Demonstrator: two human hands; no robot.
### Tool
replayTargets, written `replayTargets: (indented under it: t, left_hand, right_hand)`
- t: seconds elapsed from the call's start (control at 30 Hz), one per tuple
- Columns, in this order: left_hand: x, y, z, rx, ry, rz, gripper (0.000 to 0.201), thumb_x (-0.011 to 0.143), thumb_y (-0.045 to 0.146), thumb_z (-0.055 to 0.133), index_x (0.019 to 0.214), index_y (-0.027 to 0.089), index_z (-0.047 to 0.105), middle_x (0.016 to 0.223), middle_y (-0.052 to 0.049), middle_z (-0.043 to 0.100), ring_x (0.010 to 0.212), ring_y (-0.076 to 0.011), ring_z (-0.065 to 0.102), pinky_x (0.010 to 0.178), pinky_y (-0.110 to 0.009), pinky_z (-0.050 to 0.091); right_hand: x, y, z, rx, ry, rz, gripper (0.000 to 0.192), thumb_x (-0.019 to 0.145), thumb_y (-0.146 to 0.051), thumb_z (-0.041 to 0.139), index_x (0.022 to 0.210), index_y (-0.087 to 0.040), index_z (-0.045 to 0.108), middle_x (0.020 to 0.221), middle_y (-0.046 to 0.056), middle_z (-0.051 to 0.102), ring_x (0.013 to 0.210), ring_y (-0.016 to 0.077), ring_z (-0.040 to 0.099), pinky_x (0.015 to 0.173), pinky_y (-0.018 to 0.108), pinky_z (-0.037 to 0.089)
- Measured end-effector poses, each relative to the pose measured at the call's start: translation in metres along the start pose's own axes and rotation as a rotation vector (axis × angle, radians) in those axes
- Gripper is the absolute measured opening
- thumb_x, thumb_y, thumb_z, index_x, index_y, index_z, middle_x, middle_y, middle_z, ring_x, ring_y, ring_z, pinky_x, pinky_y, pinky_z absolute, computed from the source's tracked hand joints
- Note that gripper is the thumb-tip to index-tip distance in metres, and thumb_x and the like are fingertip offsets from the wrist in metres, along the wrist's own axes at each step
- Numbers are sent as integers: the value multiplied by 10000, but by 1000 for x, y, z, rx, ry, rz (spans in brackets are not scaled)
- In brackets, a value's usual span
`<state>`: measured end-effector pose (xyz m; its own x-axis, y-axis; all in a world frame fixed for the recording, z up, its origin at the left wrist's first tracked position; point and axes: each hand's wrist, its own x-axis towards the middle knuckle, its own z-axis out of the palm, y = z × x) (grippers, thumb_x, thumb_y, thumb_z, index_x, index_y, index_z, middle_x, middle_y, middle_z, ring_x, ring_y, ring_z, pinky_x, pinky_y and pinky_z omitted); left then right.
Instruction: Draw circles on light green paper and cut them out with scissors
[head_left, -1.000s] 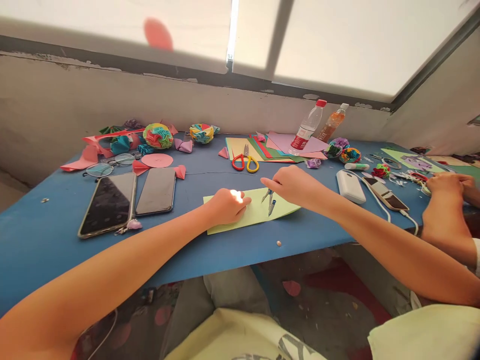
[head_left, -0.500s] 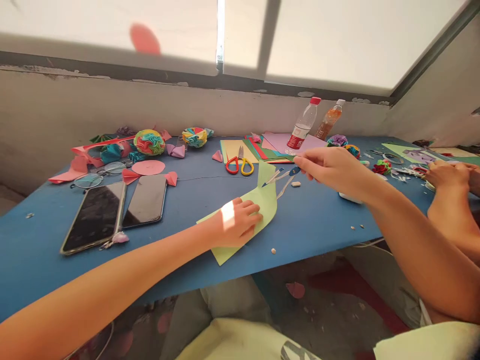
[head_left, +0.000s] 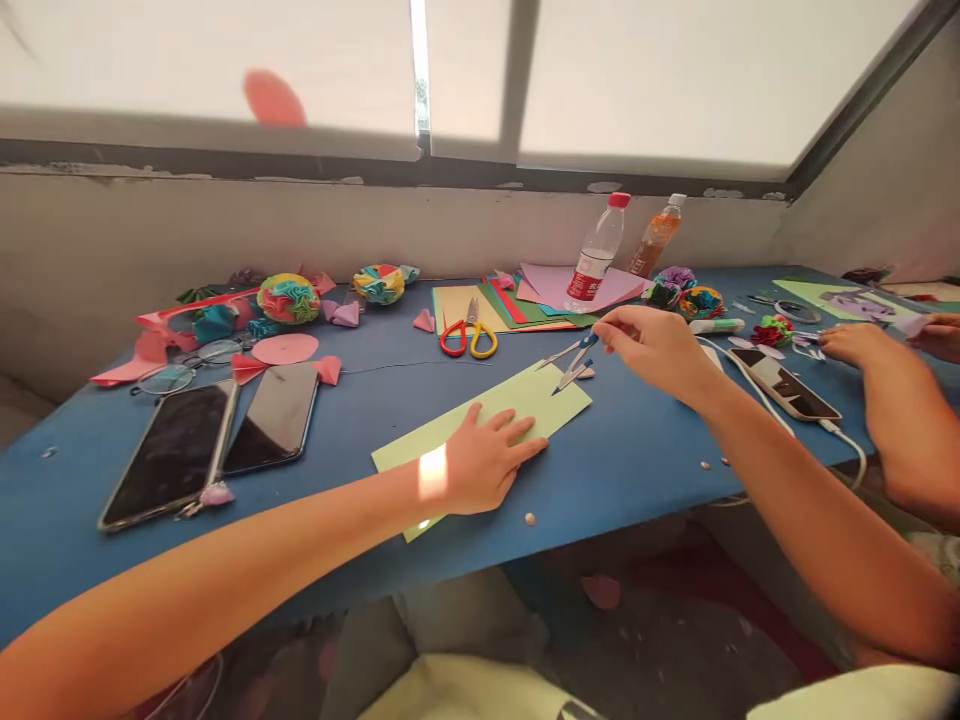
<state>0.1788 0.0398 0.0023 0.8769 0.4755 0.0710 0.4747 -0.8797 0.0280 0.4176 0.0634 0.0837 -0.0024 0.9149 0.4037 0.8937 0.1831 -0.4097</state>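
Note:
My left hand (head_left: 491, 458) lies spread on a pale green sheet of paper (head_left: 427, 437), pressing it flat against the blue table. A drawing compass (head_left: 576, 362) is pinched by its top in my right hand (head_left: 646, 345). Its legs are spread, and their tips are over the paper's far right end; whether both touch the paper I cannot tell. Beyond the paper lie scissors (head_left: 470, 335) with one red and one yellow handle. A small eraser-like piece (head_left: 586, 374) sits behind the compass.
Two phones (head_left: 171, 450) and glasses (head_left: 166, 378) lie at left, near paper pompoms (head_left: 289, 299). Coloured sheets (head_left: 532, 308) and two bottles (head_left: 596, 255) stand along the back. At right are a charging phone (head_left: 786, 383) and another person's hands (head_left: 862, 350).
The green paper, curled up at its far end before, now lies flat. The compass is lower over it, with its legs spread. A phone has come into view on the right.

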Motion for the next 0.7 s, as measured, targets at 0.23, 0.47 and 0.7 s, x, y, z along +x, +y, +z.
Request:
replayTargets:
  t: [0.23, 0.47, 0.7]
  left_hand:
    - [-16, -16, -3, 15, -41, 82, 561, 808, 99, 372, 1351, 240, 378, 1439, -64, 392, 1286, -266, 377, 906, -456, 368]
    - [-41, -31, -7, 78, 46, 53, 549, 756, 49, 418, 1271, 240, 437, 1351, -104, 468, 1228, -248, 423, 930, -463, 339]
    - [-70, 12, -3, 288, 128, 70, 374, 757, 89, 423, 1120, 121, 507, 1114, -141, 572, 1046, -259, 492, 892, -464, 349]
  right_hand:
    - [17, 28, 50, 704, -94, 465, 239, 833, -305, 592, 657, -144, 575, 658, 39, 604, 661, 152, 635, 542, 234, 481]
    - [9, 26, 98, 1110, 12, 683, 270, 813, -334, 636, 620, -159, 564, 616, 17, 605, 798, 154, 657, 760, 264, 521]
    - [-11, 6, 96, 1204, 156, 677, 281, 765, -399, 668, 623, -175, 576, 704, 6, 622, 799, 128, 609, 796, 275, 490]
